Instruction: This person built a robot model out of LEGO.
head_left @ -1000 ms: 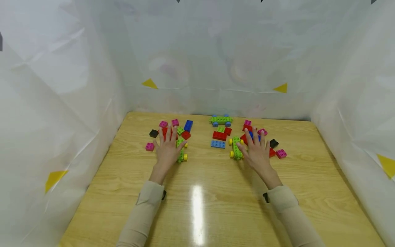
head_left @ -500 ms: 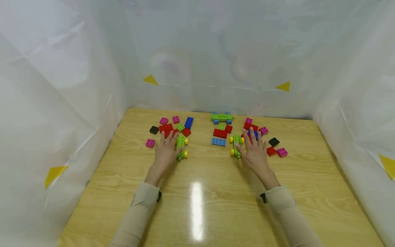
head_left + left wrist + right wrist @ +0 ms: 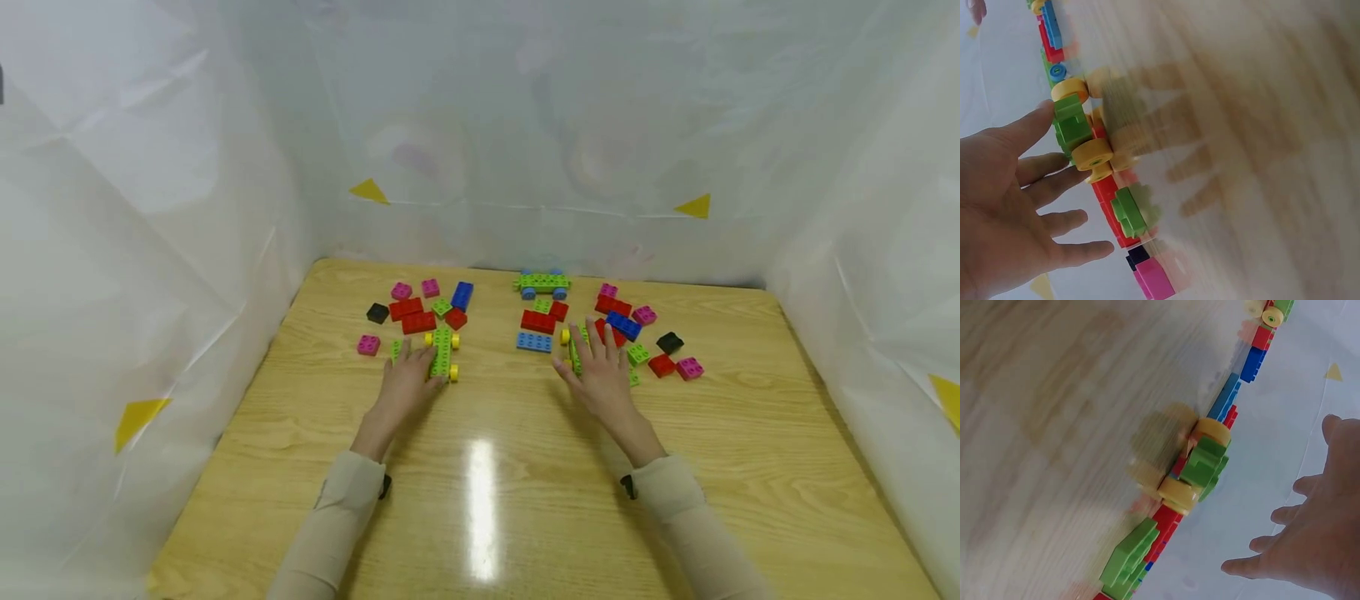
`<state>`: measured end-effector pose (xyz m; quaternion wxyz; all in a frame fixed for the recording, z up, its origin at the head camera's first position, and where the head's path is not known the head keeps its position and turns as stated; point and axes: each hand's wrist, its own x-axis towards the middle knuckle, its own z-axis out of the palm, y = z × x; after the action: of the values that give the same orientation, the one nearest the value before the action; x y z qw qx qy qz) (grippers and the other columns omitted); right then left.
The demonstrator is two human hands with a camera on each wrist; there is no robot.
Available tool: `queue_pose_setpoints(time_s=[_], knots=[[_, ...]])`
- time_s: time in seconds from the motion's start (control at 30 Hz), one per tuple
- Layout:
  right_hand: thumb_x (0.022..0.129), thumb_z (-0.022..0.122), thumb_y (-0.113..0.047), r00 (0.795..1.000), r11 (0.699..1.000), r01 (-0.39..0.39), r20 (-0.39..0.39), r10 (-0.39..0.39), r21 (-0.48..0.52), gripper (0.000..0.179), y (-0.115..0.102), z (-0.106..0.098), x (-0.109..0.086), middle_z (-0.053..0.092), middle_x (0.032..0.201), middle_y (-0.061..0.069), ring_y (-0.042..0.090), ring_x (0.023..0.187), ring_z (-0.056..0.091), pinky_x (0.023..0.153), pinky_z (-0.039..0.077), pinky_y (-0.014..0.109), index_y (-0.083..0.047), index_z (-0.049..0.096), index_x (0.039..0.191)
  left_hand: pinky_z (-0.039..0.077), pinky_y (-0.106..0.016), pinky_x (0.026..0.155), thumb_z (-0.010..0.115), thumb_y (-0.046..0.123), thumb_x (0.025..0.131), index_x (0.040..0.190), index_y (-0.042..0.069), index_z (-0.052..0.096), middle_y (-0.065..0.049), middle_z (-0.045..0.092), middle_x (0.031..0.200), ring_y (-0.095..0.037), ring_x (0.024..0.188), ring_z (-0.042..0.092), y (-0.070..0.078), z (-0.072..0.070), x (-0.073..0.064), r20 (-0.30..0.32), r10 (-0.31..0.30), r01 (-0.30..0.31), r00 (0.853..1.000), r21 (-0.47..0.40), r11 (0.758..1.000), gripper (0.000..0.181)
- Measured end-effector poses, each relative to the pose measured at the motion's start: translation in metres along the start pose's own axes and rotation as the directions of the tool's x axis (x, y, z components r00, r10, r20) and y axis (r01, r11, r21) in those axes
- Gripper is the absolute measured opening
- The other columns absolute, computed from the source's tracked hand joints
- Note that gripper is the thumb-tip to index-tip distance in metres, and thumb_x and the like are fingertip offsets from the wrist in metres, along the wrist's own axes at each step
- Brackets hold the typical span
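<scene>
In the head view my left hand (image 3: 407, 379) lies over the left side of a green toy car base (image 3: 442, 352) with yellow wheels. The left wrist view has its thumb at that green car base (image 3: 1072, 122), with relaxed fingers around the wheel side. My right hand (image 3: 602, 379) spreads over a second green car base (image 3: 576, 343) with yellow wheels, partly covering it. Seen from the right wrist, my right hand (image 3: 1316, 531) stays apart from the car base (image 3: 1204, 462), fingers loosely extended. A green brick (image 3: 396, 348) peeks out beside my left fingers.
A green car base with blue wheels (image 3: 543, 282) stands at the back. Between the hands lie a light blue brick (image 3: 534, 342) and a red brick (image 3: 538, 322). Loose bricks, such as a black one (image 3: 378, 312) and a pink one (image 3: 690, 368), flank both sides. White sheeting (image 3: 495, 150) encloses the table.
Both hands have drawn back toward the body, uncovering red, blue and green bricks. The right hand has also shifted left over its car base. The bricks and car bases keep their arrangement.
</scene>
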<state>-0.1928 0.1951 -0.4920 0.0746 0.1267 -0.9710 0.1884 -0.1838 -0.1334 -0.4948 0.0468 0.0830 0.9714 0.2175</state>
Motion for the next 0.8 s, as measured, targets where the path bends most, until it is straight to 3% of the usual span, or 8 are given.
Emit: queue_pose_setpoints(time_s=[0.37,0.63,0.8], knots=[[0.098,0.050,-0.045,0.996,0.997,0.061,0.054,-0.064,0.048,0.072,-0.019,0.014,-0.001,0.019,0.157,0.020,0.046,0.142,0.011,0.107,0.013,0.068,-0.008,0.022,0.154,0.018,-0.068,0.106,0.065,0.032,0.093,0.143,0.006,0.045,-0.013,0.047,0.143,-0.038,0.143,0.017,0.003,0.004,-0.007,-0.005,0.011,-0.011,1.000,-0.004,1.000,0.060],[0.094,0.061,-0.035,0.982,0.977,0.186,0.022,-0.189,0.105,0.070,-0.035,0.024,0.002,0.034,0.148,0.027,0.050,0.136,0.026,0.108,0.023,0.062,0.002,0.032,0.147,0.022,-0.067,0.105,0.066,0.031,0.091,0.141,0.005,0.048,-0.013,0.050,0.141,-0.038,0.142,0.021,0.011,0.008,-0.012,-0.012,0.047,-0.047,0.999,0.018,0.999,0.059],[0.094,0.063,-0.034,0.965,0.955,0.244,0.049,-0.256,0.168,0.070,-0.047,0.031,0.004,0.038,0.146,0.026,0.048,0.134,0.031,0.108,0.025,0.060,0.001,0.033,0.147,0.028,-0.067,0.102,0.069,0.032,0.089,0.137,0.004,0.052,-0.014,0.055,0.136,-0.040,0.140,0.027,0.014,0.013,-0.017,-0.042,0.085,-0.083,0.996,0.045,0.996,0.058]])
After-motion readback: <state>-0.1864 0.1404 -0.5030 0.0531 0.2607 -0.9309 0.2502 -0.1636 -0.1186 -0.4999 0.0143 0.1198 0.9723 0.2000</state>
